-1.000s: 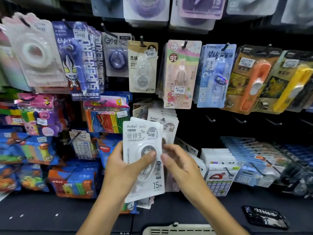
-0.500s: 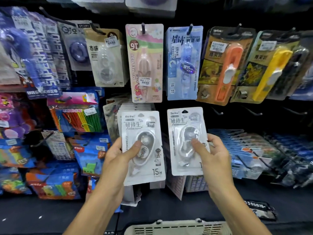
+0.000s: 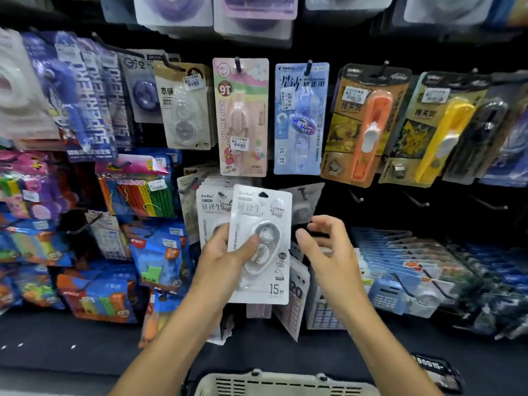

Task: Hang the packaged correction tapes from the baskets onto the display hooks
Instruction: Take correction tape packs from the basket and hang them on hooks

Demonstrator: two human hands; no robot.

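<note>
White card packs of correction tape [image 3: 261, 247], each w/ a clear bubble over an oval gray tape roller, sit stacked in the left hand [image 3: 220, 254]. Its grip is clamped on the packs, thumb pressed on the front bubble. Right hand [image 3: 325, 250] floats just beside the packs, fingers spread apart & loosely bent, holding nothing. One more white pack [image 3: 301, 204] hangs on a black wire hook [image 3: 303, 192] behind, near the right fingers. Bare black hooks [image 3: 355, 197] stick out further right. Cream plastic basket rim [image 3: 285, 382] shows at the bottom, below both arms.
</note>
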